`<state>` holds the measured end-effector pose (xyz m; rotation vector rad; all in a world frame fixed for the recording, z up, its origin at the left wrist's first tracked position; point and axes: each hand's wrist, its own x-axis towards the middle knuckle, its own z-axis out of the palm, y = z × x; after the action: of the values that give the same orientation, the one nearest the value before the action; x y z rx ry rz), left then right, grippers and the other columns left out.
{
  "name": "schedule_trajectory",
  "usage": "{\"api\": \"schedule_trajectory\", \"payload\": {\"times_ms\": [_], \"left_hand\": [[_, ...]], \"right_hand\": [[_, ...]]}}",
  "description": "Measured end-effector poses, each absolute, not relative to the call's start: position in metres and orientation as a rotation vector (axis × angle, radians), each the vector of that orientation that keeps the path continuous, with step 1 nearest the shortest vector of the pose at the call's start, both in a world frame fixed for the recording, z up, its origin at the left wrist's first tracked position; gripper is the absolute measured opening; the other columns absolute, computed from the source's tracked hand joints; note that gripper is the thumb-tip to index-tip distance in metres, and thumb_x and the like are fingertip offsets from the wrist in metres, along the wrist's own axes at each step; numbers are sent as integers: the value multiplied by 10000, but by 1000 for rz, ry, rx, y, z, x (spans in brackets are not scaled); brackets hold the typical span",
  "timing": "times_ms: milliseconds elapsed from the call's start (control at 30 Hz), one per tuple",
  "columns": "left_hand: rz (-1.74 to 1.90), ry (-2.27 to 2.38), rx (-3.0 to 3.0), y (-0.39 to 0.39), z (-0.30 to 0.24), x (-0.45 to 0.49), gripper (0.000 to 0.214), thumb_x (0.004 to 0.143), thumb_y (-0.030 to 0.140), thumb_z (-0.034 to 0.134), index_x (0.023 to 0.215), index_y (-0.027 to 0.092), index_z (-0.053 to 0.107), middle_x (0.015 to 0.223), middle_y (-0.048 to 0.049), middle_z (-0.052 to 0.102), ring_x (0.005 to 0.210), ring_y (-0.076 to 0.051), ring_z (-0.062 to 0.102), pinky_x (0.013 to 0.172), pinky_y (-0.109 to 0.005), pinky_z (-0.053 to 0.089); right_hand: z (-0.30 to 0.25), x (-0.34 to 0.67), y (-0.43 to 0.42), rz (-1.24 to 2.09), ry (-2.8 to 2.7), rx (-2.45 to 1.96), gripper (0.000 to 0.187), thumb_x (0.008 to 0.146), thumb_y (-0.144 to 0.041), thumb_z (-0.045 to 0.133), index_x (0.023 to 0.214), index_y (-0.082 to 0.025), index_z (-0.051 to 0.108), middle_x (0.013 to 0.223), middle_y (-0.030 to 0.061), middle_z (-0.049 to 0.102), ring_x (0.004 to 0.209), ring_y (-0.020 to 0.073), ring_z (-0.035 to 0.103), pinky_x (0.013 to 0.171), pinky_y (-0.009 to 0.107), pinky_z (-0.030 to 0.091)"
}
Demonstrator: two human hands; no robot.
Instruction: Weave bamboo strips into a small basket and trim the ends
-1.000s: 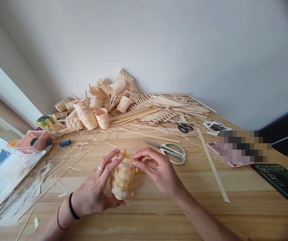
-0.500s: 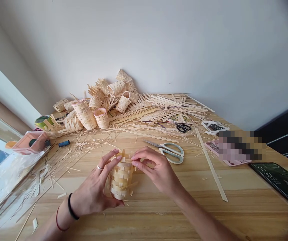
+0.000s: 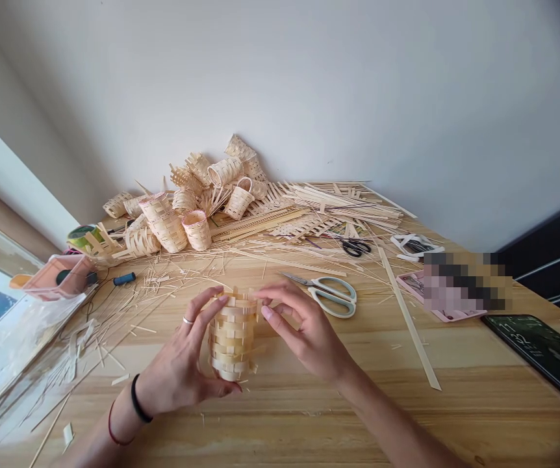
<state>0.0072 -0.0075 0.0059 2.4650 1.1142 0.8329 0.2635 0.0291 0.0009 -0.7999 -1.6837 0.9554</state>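
A small woven basket [image 3: 232, 338] of pale wood strips stands upright, with short strip ends jutting above its rim and from its right side. My left hand [image 3: 182, 361] is closed around its left side, fingertips at the rim and thumb beneath the base. At the upper right of the basket hovers my right hand [image 3: 304, 325], its thumb and index finger apart beside the rim; whether a fingertip touches the weave I cannot tell. Beyond my right hand lie scissors [image 3: 333, 296] with pale handles, blades pointing left.
Several woven baskets [image 3: 163, 221] are heaped against the wall, beside a pile of wood strips [image 3: 343, 201]. Black scissors [image 3: 355, 247], a long strip [image 3: 409, 318], a pink tray [image 3: 414, 286] and a phone [image 3: 538, 351] lie rightward. A pink box [image 3: 60, 276] stands left.
My right thumb and index finger have parted at the rim, and the hand has drawn slightly off. The basket has shifted a little left and up in my left hand.
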Motion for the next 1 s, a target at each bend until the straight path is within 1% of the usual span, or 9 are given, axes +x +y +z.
{"api": "schedule_trajectory", "payload": {"times_ms": [133,267,333,433,533,633,700,867,1000], "left_hand": [[1013,1104,2295,-6,3,3,1286,712,623,909,1691,320,131,1694,-230,229,1595,-491,234,1175,-722,444],[1032,1027,2203,-6,2,3,1306,727,710,842,1703,338,58,1750,-219,135,1606,-491,224,1220,-724,385],[986,1013,2238,-6,2,4,1321,722,692,856,1706,331,52,1760,-224,125,1619,-493,190,1233,-726,364],[936,1054,2305,-3,0,6,1309,725,590,911,1703,322,83,1753,-237,152,1631,-491,155,1212,-719,401],[928,1117,2326,-1,-3,6,1261,761,446,934,1697,339,96,1745,-229,172,1626,-471,193,1174,-691,467],[907,1122,2356,-1,-4,6,1232,796,324,913,1698,353,75,1738,-221,190,1617,-447,237,1173,-680,476],[893,1111,2374,-1,-4,6,1235,803,329,908,1700,352,60,1733,-226,201,1608,-446,262,1173,-675,480],[931,1175,2456,-3,-3,6,1280,762,506,917,1706,312,74,1722,-252,203,1608,-485,235,1185,-721,437],[906,1125,2526,-7,-1,9,1254,794,420,911,1710,299,64,1734,-247,180,1619,-466,228,1205,-691,432]], "right_hand": [[-5,264,31,1149,-1567,-875,376,1043,-466,619,1377,-295,628,1381,97,624,1218,240,643,1011,413,590],[-4,262,32,1545,-1522,-780,491,1039,-568,598,1420,-257,602,1384,109,669,1247,251,664,1043,420,579],[-1,260,32,1669,-1522,-694,496,1037,-579,601,1400,-241,622,1369,110,691,1248,261,671,1005,404,595],[-4,259,33,1678,-1465,-730,517,986,-570,692,1379,-241,628,1347,111,705,1226,272,687,992,406,601],[-10,259,36,1603,-1409,-842,636,899,-558,800,1413,-257,575,1338,109,697,1161,264,714,983,412,605],[-13,260,37,1547,-1442,-873,685,874,-557,821,1425,-252,552,1314,107,693,1125,260,715,958,413,606],[-11,261,37,1547,-1479,-869,642,893,-565,797,1401,-242,572,1290,102,698,1111,260,709,947,409,599],[-4,261,34,1560,-1529,-868,520,935,-594,737,1293,-231,637,1222,80,710,1057,247,709,930,386,580],[-6,259,34,1524,-1530,-912,534,918,-598,750,1281,-225,632,1168,67,694,994,231,702,889,371,572]]}}
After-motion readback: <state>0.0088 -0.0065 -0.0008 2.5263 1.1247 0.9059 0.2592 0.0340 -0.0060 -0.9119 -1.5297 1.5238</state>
